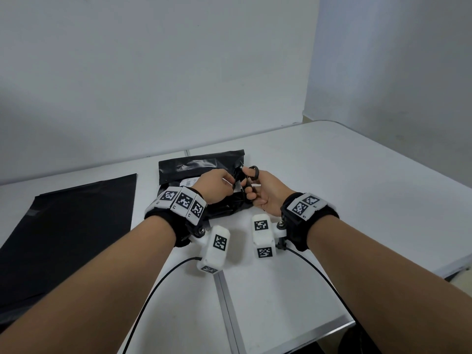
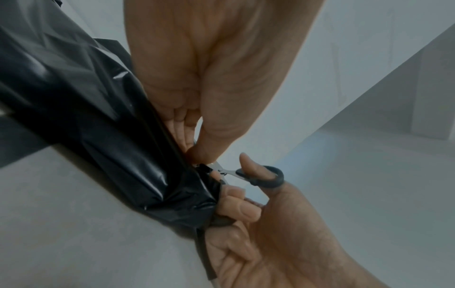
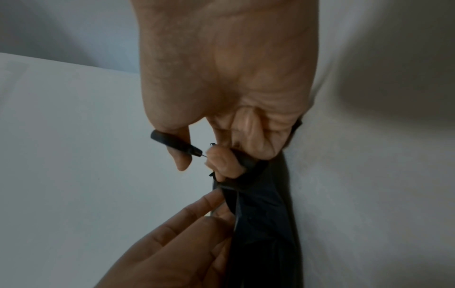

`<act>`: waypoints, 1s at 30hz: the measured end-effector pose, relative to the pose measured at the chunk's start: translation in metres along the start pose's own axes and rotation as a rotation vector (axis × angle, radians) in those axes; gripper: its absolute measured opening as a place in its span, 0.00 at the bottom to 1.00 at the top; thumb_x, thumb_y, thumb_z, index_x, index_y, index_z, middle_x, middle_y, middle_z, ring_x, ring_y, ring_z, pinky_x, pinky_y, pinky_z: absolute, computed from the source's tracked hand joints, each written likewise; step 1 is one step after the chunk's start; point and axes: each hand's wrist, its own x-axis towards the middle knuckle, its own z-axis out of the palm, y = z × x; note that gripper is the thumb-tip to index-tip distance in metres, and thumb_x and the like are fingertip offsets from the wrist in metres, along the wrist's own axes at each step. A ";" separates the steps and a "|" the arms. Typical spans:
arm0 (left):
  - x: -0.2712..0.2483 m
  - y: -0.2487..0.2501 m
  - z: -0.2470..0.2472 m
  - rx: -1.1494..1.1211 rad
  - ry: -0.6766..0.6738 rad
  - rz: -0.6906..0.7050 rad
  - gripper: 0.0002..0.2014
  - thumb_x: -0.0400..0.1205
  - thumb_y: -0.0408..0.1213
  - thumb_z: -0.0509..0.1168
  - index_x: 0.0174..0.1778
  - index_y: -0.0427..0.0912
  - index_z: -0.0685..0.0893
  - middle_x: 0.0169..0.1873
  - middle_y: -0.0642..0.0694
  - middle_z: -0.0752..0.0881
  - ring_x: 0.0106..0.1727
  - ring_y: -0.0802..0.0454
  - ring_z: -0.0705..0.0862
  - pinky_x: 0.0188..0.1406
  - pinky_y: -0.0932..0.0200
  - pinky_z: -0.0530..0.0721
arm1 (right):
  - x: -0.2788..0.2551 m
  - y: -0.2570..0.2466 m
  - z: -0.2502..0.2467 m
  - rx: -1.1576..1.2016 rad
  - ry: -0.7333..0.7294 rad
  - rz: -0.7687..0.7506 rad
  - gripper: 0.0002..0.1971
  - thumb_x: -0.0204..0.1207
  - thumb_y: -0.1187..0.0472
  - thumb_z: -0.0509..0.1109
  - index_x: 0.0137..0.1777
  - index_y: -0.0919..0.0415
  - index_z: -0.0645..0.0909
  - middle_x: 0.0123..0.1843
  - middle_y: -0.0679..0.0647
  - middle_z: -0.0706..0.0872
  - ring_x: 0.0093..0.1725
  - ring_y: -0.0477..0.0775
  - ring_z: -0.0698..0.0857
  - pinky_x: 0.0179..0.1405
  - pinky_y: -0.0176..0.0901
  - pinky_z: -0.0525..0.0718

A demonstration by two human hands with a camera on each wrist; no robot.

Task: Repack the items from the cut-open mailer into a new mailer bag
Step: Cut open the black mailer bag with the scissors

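A filled black mailer (image 1: 199, 164) with a white label lies at the middle of the white table (image 1: 332, 190). My left hand (image 1: 229, 182) pinches its near right edge between thumb and fingers, seen close in the left wrist view (image 2: 197, 154). My right hand (image 1: 249, 186) grips black-handled scissors (image 1: 253, 172), thumb through the upper loop (image 2: 268, 176), other fingers curled in the lower loop. The metal blades (image 2: 219, 169) meet the mailer's edge (image 3: 261, 224) right by my left fingertips (image 3: 211, 196). A flat black mailer bag (image 1: 69, 226) lies at the left.
A seam (image 1: 224, 290) runs down the tabletop between my forearms. Black cables (image 1: 158, 284) trail from both wrist cameras toward the near edge. Pale walls close the back and right side. Bare tabletop stretches to the right of my hands.
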 end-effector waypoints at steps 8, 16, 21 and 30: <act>0.003 -0.004 0.001 -0.018 -0.014 -0.011 0.12 0.76 0.31 0.65 0.55 0.42 0.83 0.42 0.53 0.84 0.47 0.53 0.82 0.51 0.59 0.80 | -0.003 0.006 -0.007 0.042 -0.004 -0.031 0.15 0.79 0.48 0.67 0.41 0.60 0.74 0.26 0.48 0.71 0.18 0.40 0.69 0.10 0.28 0.58; 0.001 -0.007 -0.005 -0.030 -0.080 -0.009 0.11 0.75 0.29 0.67 0.52 0.43 0.83 0.42 0.50 0.85 0.45 0.51 0.82 0.49 0.57 0.81 | -0.003 0.002 0.003 0.076 0.008 -0.010 0.16 0.78 0.46 0.66 0.40 0.59 0.74 0.28 0.50 0.72 0.17 0.41 0.71 0.10 0.29 0.58; 0.006 0.005 -0.008 0.127 -0.028 -0.059 0.12 0.78 0.39 0.66 0.56 0.43 0.79 0.51 0.48 0.81 0.52 0.51 0.78 0.51 0.60 0.75 | -0.007 0.005 -0.005 0.018 -0.029 -0.069 0.14 0.80 0.50 0.66 0.41 0.61 0.75 0.26 0.48 0.70 0.19 0.40 0.69 0.10 0.27 0.58; 0.025 0.024 0.008 0.336 0.134 -0.044 0.09 0.78 0.36 0.66 0.54 0.42 0.83 0.58 0.40 0.85 0.58 0.39 0.84 0.54 0.50 0.83 | -0.024 -0.001 -0.027 -0.096 -0.033 -0.029 0.14 0.78 0.49 0.68 0.43 0.61 0.77 0.27 0.48 0.72 0.20 0.41 0.70 0.11 0.28 0.60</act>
